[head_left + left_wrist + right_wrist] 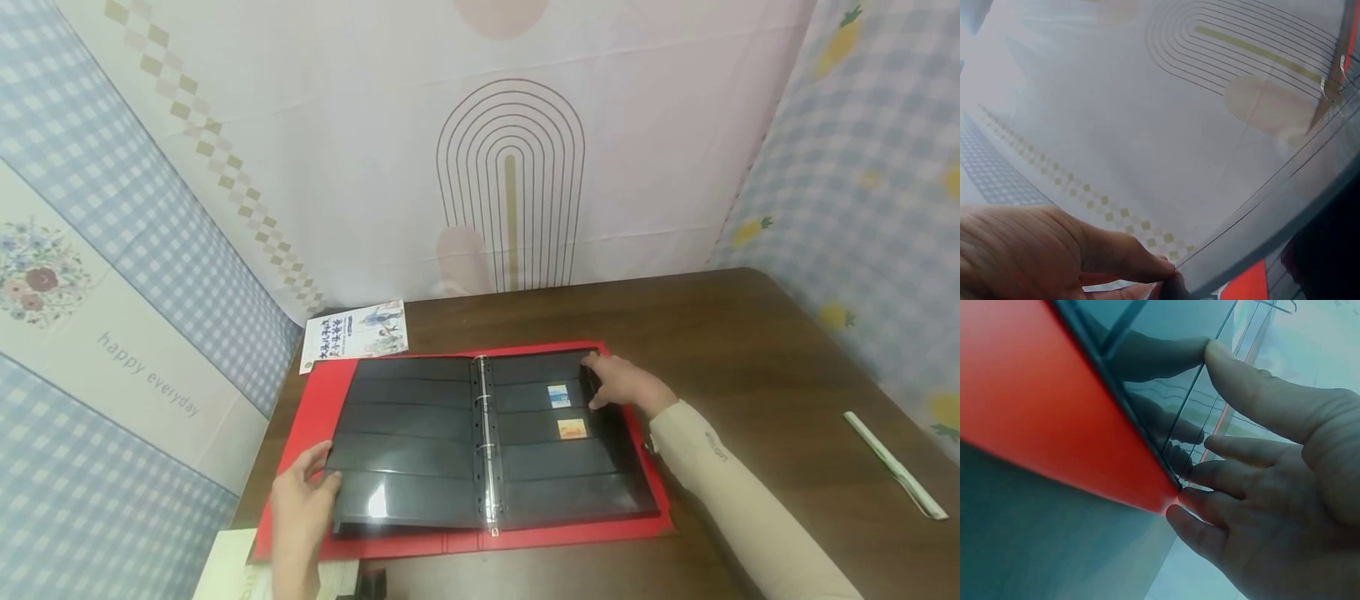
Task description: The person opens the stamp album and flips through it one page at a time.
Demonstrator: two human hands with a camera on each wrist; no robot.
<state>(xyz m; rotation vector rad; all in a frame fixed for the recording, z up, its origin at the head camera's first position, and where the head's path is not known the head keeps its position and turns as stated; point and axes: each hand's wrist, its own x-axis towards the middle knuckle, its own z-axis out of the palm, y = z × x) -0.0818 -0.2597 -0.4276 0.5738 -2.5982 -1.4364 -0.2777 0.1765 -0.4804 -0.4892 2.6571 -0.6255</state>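
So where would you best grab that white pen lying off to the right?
Probably mid-barrel, coming from straight above. The white pen lies flat and alone on the bare table, slanting away from the stamp album, so its long sides are free for a pinch across its thin width.

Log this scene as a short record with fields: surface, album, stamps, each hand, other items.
surface: brown wooden table
album: red ring binder lying open, black pocket pages
stamps: blue stamp above orange stamp, both on the right page
left hand: left hand pinches the left page's outer edge
right hand: right hand, fingers straight, touches the right page's far outer corner
other items: booklet beyond the album; white-green pen at right
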